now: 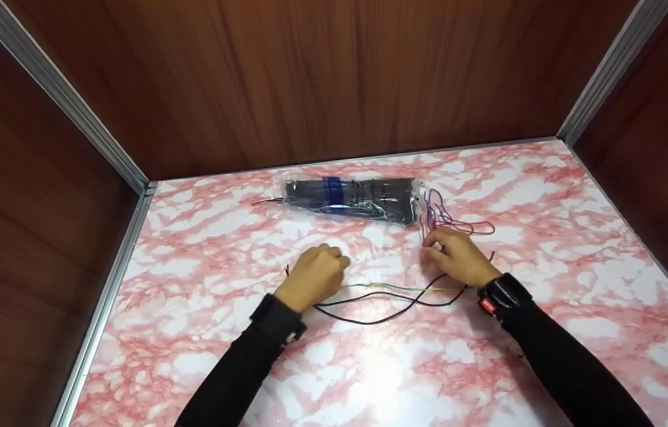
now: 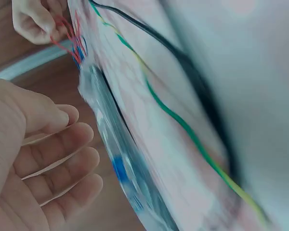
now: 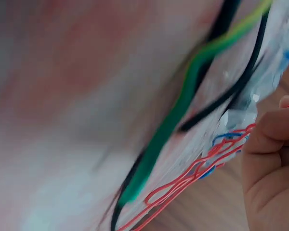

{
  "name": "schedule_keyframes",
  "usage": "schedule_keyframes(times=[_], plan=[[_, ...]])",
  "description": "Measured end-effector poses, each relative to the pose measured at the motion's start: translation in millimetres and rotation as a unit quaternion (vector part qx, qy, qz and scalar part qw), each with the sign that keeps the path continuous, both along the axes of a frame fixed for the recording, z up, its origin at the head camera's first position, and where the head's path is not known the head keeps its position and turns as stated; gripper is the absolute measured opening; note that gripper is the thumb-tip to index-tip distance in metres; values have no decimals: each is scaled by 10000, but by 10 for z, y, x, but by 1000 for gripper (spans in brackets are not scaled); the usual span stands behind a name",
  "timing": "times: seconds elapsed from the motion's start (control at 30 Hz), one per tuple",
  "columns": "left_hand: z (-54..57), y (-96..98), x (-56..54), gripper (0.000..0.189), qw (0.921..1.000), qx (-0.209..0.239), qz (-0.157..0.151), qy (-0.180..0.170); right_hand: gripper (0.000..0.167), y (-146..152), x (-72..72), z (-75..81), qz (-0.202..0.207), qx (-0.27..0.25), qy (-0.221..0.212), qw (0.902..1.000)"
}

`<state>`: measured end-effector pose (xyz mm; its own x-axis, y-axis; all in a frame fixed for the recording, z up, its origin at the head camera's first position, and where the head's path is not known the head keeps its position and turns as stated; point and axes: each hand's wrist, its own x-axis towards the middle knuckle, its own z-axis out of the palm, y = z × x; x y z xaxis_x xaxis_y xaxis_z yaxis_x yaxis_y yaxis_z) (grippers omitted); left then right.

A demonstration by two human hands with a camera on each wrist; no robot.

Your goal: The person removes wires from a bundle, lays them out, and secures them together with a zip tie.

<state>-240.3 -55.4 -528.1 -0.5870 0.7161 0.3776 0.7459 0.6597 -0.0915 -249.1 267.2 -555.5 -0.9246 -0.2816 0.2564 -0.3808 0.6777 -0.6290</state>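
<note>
Red wires, lying by the right end of a clear bag (blue-banded, with dark contents), are pinched by the right hand. The left hand is held relaxed, loosely curved and unladen, near the left ends of black wires and a green-yellow wire on the marbled tabletop.

Wires right of bag

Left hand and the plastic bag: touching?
Apart: the head view shows a strip of tabletop between the left hand and the plastic bag.
</note>
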Motion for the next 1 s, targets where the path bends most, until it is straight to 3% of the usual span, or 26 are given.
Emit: schedule_keyframes(times=[0.17, 0.37, 0.5, 0.6, 0.7, 0.87, 1.0], plan=[[13, 416, -100, 10, 9989, -268, -93, -383, 6, -157, 76, -37, 438, 777, 409, 9952], [54, 833, -253, 25, 9926, -547, -308, -1039, 5, -228, 164, -38, 709, 1181, 405, 9896], [55, 966, -312, 35, 9852, -707, -404, -1507, 6, -239, 193, -62, 931, 1201, 470, 9873], [39, 978, -321, 27, 9821, -749, -476, -1664, 4, -237, 211, -85, 1138, 1272, 541, 9838], [15, 962, -312, 17, 9821, -655, -701, -1623, 3, -243, 228, -89, 1376, 1308, 562, 9802], [-46, 972, -285, 12, 9861, -525, -957, -1254, 4, -264, 231, -71, 1670, 1351, 511, 9753], [-72, 925, -265, 13, 9905, -736, -746, -895, 3, -242, 214, -47, 1667, 1611, 816, 9693]])
